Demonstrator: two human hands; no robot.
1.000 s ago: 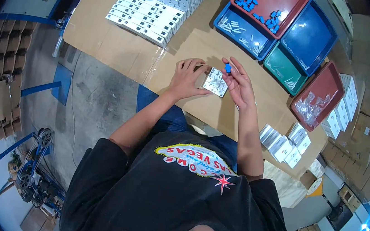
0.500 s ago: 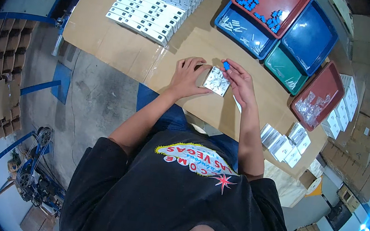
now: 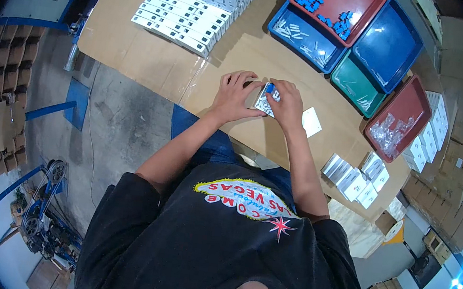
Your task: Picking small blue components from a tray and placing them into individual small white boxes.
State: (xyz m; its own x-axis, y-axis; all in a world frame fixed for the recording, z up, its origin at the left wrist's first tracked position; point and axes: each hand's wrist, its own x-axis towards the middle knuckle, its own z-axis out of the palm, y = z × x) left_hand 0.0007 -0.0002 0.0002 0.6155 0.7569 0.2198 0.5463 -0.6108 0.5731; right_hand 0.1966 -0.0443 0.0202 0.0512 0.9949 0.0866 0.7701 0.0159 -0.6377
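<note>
White square box (image 3: 262,103) sits toward the near edge of the desk (image 3: 253,53), held between the widely parted thumb and fingers of the left hand (image 3: 232,100), while the right hand (image 3: 288,110), fingers drawn together, grasps a blue piece (image 3: 270,88) at its far end.

The person wears a black T-shirt (image 3: 190,254) with a round neckline, its left sleeve (image 3: 128,195) and right sleeve (image 3: 340,242) both short and loose. The printed emblem (image 3: 245,199) is white with a yellow border, red and blue lettering, pale discs on its near side and a red star (image 3: 280,226) at right. Dark blue trousers (image 3: 208,145) show on the far side. Left grip (image 3: 234,96) and right grip (image 3: 286,106) are bare.
</note>
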